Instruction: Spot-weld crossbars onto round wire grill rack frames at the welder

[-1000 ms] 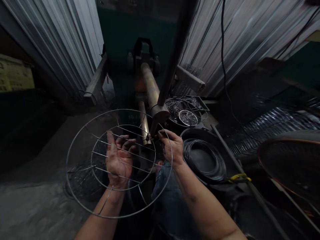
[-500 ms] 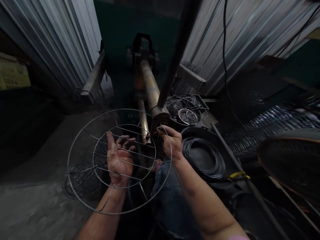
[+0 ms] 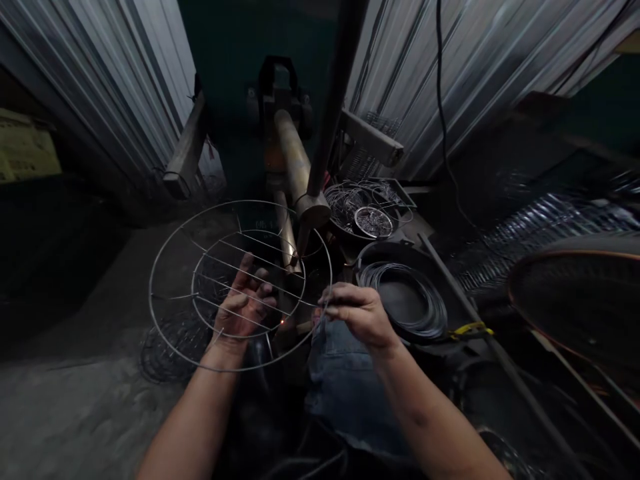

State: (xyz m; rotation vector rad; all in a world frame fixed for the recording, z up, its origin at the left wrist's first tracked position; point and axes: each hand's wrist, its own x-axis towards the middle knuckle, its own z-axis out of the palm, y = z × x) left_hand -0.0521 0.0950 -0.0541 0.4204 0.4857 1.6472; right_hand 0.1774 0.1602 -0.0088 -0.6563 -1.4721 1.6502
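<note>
A round wire grille [image 3: 170, 253], made of two rings joined by straight rods, is held level in front of me. My left hand [image 3: 243, 308] lies palm-up under the inner ring with its fingers curled around the rods. My right hand [image 3: 356, 312] pinches the grille's outer ring at its right edge. The tapered tip of a spot welder's upper arm [image 3: 311, 212] touches the grille near its far side. A small orange spark [image 3: 283, 322] glows below the grille between my hands.
Coils of dark wire [image 3: 407, 303] lie in a black pan to the right. Behind them is a tray of wire pieces [image 3: 373, 213]. A large round fan guard [image 3: 580, 293] sits at the far right. Corrugated metal walls [image 3: 125, 87] stand behind. More grilles [image 3: 167, 347] lie on the floor.
My right hand has slid from the grille's far side, by the welder tip, down along the outer ring towards me. The grille has turned and shifted. A spark has appeared below it.
</note>
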